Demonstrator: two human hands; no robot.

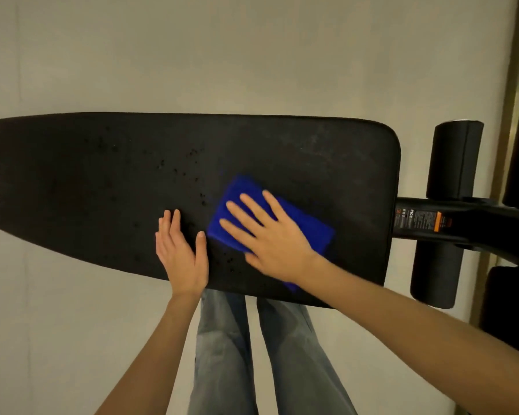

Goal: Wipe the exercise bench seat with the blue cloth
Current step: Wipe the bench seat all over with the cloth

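The black exercise bench seat (102, 187) lies lengthwise across the view, speckled with small dark droplets around its middle. A folded blue cloth (309, 226) rests flat on the seat, right of centre. My right hand (270, 238) presses down on the cloth with fingers spread, covering its middle. My left hand (182, 253) lies flat on the bare seat just left of the cloth, near the front edge, fingers together and holding nothing.
Two black foam rollers (453, 160) and a black frame bar with a warning label (426, 221) stick out at the seat's right end. Pale floor surrounds the bench. My legs in jeans (222, 339) stand under the near edge. Dark furniture lines the right border.
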